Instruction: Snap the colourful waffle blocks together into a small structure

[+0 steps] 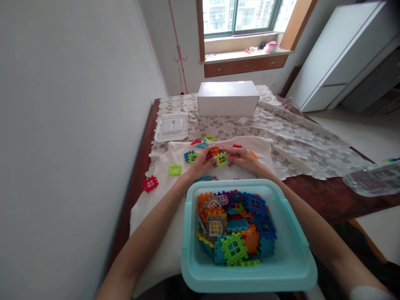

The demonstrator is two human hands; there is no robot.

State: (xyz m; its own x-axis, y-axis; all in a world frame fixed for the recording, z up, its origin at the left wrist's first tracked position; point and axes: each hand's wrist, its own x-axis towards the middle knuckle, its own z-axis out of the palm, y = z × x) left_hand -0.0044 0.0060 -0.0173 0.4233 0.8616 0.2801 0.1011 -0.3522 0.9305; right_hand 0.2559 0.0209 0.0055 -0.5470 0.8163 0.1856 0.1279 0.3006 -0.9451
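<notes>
Beyond the near tub, my left hand [203, 161] and my right hand [243, 158] close on a small cluster of interlocking building blocks from either side. A lime-green block [221, 159] with window openings faces me, and orange pieces [215, 151] show behind it. How the pieces join is partly hidden by my fingers. To the left of my hands lie a blue and green pair of blocks [191, 157], a lime-green frame block [175, 169] and a red window block [150, 183]. A blue block [202, 144] rests just behind my left hand.
A teal tub [250, 279] full of mixed blocks stands close in front of me, between my forearms. A translucent lid [171, 127] lies at the back left, and a white box [228, 100] stands farther back. At right is a clear plastic container [373, 179].
</notes>
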